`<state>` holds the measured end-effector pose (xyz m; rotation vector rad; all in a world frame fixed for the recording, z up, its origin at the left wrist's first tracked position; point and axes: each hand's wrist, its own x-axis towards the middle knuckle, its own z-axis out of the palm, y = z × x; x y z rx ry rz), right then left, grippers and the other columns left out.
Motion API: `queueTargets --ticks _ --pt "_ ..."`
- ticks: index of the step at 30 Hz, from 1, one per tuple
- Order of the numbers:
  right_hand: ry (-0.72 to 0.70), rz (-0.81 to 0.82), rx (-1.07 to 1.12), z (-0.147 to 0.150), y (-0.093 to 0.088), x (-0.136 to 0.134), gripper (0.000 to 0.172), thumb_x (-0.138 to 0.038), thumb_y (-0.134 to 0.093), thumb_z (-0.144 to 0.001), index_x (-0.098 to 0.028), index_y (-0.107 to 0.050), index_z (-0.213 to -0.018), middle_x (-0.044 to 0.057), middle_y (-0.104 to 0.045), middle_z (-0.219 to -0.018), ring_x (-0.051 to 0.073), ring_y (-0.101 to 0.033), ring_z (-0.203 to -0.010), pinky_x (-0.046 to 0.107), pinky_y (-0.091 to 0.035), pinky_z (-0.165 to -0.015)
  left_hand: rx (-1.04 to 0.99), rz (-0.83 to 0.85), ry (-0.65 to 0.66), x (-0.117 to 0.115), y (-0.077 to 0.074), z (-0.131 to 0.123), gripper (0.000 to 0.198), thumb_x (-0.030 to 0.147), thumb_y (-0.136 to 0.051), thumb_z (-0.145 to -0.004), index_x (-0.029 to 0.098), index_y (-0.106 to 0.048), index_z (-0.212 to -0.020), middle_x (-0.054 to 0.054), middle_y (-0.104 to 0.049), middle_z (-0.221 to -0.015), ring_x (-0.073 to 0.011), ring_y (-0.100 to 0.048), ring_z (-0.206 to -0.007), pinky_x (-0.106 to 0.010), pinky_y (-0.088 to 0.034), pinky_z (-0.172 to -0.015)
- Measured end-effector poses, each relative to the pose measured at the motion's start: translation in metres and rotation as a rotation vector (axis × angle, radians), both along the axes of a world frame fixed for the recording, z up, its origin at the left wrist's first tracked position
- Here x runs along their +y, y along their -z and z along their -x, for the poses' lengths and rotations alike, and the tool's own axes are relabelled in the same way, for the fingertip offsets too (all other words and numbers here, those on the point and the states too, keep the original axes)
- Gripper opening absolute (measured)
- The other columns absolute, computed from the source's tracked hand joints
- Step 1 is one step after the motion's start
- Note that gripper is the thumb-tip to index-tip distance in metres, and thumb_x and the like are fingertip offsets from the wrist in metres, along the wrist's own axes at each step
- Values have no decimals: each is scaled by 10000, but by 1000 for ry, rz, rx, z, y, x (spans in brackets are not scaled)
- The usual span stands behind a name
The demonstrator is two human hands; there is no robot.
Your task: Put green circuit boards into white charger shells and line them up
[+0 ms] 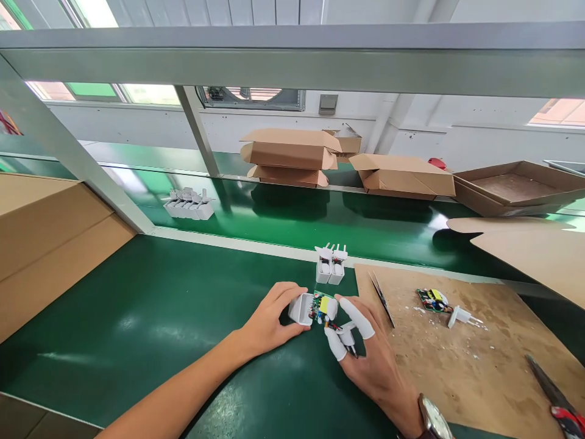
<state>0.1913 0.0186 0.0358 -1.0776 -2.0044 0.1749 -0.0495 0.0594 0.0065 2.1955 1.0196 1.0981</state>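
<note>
A white plastic charger housing (300,309) lies on its side between the thumb and fingers of my left hand (275,314). Its mouth faces right, where one end of a green circuit board (323,306) with a yellow component meets it; how deep the board sits inside is hard to see. My right hand (368,347), with white finger cots on thumb and index finger, grips the board's right end. Short wires join the board to a white plug piece (346,335) under my right fingers. Just behind stand two white housings (329,272) with plug pieces on top.
On the brown board (425,366) lie tweezers (382,299), another circuit board (433,300) wired to a plug piece (460,316), and red-handled scissors (555,393). Several white units (188,204) stand on the green belt (256,219). Cardboard boxes (290,149) line the back; a carton (59,231) stands left.
</note>
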Motion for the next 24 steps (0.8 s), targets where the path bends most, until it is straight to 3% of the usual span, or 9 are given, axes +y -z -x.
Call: queueTargets --ticks 8,17,24 --pt "-35 -67 -114 4 1 -2 712 -107 -546 -949 -266 -289 -1595 125 -665 -1265 307 -627 -1186 498 -604 -965 18 -156 -29 -1 4 -4 614 235 -745 -896 288 -494 -1455 -105 -592 -1256 -249 -616 -1170 -412 -572 -1003" --pt "-53 -110 -170 4 1 -3 767 -50 -503 -930 -220 -224 -1624 134 -657 -1249 306 -604 -1158 486 -596 -945 50 -204 3 -2 1 -7 629 185 -707 -915 294 -461 -1483 -109 -576 -1248 -249 -602 -1171 -422 -568 -999" --pt "-62 -153 -189 4 -2 -2 721 -29 -490 -924 -155 -277 -1601 154 -659 -1211 311 -598 -1138 496 -605 -908 55 -222 24 -2 2 -8 641 184 -726 -907 281 -466 -1484 -111 -572 -1241 -247 -598 -1159 -414 -575 -970"
